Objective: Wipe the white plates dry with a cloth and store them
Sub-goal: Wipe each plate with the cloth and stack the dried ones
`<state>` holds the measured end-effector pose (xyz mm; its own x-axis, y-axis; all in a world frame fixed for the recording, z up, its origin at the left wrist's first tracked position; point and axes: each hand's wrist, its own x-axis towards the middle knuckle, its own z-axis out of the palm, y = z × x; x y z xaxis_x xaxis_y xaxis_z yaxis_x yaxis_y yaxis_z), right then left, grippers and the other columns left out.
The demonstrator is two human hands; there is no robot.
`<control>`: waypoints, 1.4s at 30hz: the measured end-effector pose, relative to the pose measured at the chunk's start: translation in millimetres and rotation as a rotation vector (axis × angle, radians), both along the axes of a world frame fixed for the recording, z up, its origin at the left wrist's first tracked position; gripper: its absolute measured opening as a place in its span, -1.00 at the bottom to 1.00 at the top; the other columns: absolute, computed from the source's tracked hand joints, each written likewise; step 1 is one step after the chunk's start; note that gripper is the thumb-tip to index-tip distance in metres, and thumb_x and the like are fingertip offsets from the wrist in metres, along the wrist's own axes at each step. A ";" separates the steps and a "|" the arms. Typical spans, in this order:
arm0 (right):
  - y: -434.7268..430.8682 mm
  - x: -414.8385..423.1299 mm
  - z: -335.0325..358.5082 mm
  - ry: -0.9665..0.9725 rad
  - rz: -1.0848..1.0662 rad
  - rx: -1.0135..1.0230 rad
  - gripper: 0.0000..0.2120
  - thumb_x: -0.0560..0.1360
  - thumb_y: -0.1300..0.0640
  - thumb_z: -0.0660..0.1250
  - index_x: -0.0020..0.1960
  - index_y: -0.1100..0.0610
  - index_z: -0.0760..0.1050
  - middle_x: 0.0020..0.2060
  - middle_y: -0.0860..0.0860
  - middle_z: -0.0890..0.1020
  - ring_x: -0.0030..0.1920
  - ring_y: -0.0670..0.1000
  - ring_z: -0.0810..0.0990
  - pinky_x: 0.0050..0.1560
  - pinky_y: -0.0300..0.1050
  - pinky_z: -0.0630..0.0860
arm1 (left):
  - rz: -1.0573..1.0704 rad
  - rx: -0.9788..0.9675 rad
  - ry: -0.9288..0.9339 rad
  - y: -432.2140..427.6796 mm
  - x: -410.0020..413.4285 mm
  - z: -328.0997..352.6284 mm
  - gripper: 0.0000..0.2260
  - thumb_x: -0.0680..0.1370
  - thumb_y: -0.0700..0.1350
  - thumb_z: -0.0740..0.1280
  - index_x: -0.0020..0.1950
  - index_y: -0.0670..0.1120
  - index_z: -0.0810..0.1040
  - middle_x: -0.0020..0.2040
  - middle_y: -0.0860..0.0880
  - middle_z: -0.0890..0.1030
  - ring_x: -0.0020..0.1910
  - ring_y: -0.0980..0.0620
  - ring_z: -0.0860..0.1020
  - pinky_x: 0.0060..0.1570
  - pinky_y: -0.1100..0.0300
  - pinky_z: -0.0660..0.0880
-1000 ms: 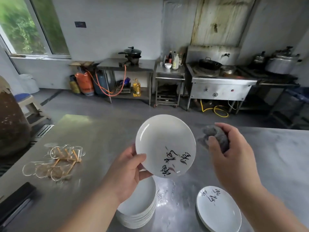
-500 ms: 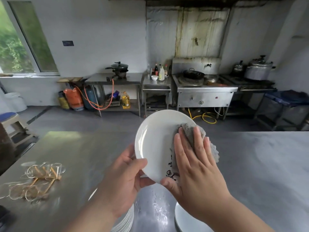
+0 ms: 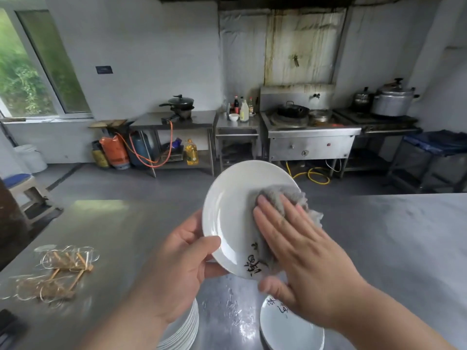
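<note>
My left hand (image 3: 177,263) grips the lower left rim of a white plate (image 3: 230,210) with black writing, held tilted above the steel table (image 3: 379,248). My right hand (image 3: 300,256) lies flat with straight fingers on a grey cloth (image 3: 283,195), pressing it against the plate's face. A stack of white plates (image 3: 184,329) stands under my left forearm, mostly hidden. A single plate with writing (image 3: 288,329) lies on the table under my right wrist.
Water drops (image 3: 235,309) glisten on the table between the stack and the single plate. Several glass cups with wooden sticks (image 3: 58,271) lie at the table's left. A dark object (image 3: 10,327) sits at the near left edge. Stoves and shelves line the far wall.
My right hand brought the cloth onto the plate and has since slid it slightly up the plate's face. The view has tilted upward.
</note>
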<state>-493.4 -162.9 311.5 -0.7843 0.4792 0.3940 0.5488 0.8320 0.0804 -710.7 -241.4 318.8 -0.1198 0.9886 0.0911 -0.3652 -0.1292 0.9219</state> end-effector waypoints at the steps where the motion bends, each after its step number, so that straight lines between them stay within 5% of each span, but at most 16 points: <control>1: 4.5 0.4 6.0 0.016 -0.051 -0.006 -0.05 0.56 -0.50 -0.22 0.68 0.18 0.06 0.69 0.06 0.04 0.69 0.18 -0.08 0.61 0.29 0.16 | -0.025 0.004 0.028 -0.7 3.3 -0.4 -0.58 0.45 -0.28 0.35 0.26 -0.01 0.69 0.19 -0.29 0.69 0.02 -0.20 0.71 -0.14 -0.08 0.69; 5: 1.0 -17.8 20.5 0.063 -0.046 -0.031 -0.03 0.55 -0.50 -0.23 0.69 0.18 -0.01 0.70 0.07 -0.04 0.69 0.20 -0.18 0.66 0.24 -0.03 | -0.046 0.045 0.050 0.9 11.3 3.7 -0.57 0.44 -0.24 0.40 0.30 -0.03 0.67 0.17 -0.30 0.69 0.00 -0.19 0.72 -0.17 0.00 0.68; 10: -27.2 -25.3 -6.1 0.016 0.142 0.022 -0.06 0.55 -0.48 -0.25 0.67 0.12 0.15 0.68 0.00 0.15 0.69 0.16 0.02 0.63 0.19 0.16 | -0.016 0.036 -0.025 1.4 -2.8 5.0 -0.58 0.47 -0.30 0.29 0.28 -0.07 0.69 0.21 -0.28 0.69 0.00 -0.12 0.72 -0.21 0.02 0.67; 14: -23.9 -5.6 -6.6 0.007 -0.005 0.039 -0.05 0.56 -0.50 -0.23 0.65 0.16 0.22 0.65 0.04 0.22 0.67 0.19 0.08 0.56 0.28 0.29 | -0.022 -0.003 -0.048 -3.8 -8.1 -1.0 -0.60 0.45 -0.29 0.30 0.23 -0.06 0.71 0.22 -0.28 0.69 0.03 -0.16 0.71 -0.17 -0.07 0.70; 21: -12.4 -6.5 21.5 0.004 -0.259 0.045 0.00 0.53 -0.52 -0.13 0.66 0.22 0.15 0.66 0.08 0.16 0.69 0.19 -0.06 0.65 0.26 0.05 | -0.033 0.051 -0.072 -5.4 -0.3 -1.0 -0.59 0.47 -0.29 0.29 0.24 -0.04 0.70 0.20 -0.26 0.70 0.02 -0.20 0.73 -0.20 -0.06 0.68; 29: -58.5 -28.2 -27.5 0.004 -0.125 -0.105 0.02 0.55 -0.48 -0.32 0.56 0.25 0.37 0.58 0.13 0.34 0.60 0.24 0.26 0.50 0.23 0.38 | 0.076 0.025 -0.186 -2.5 -2.4 -10.1 -0.55 0.44 -0.34 0.31 0.28 -0.07 0.68 0.26 -0.24 0.68 0.20 -0.21 0.69 -0.11 -0.05 0.69; 36: -9.2 -10.2 6.3 -0.051 -0.261 -0.060 -0.01 0.54 -0.52 -0.27 0.69 0.18 0.04 0.68 0.04 0.03 0.69 0.11 -0.20 0.67 0.19 -0.08 | 0.034 0.003 -0.164 -6.4 0.5 -18.7 -0.55 0.45 -0.31 0.30 0.30 -0.05 0.67 0.26 -0.23 0.68 0.13 -0.24 0.70 -0.14 -0.13 0.68; 42: -47.2 -30.6 -27.3 0.044 -0.097 -0.095 -0.02 0.57 -0.48 -0.23 0.64 0.26 0.18 0.65 0.15 0.17 0.65 0.27 0.10 0.58 0.29 0.23 | 0.079 0.021 -0.190 3.0 1.9 -19.7 -0.57 0.46 -0.31 0.30 0.26 -0.04 0.69 0.24 -0.20 0.70 0.14 -0.15 0.70 -0.12 -0.04 0.68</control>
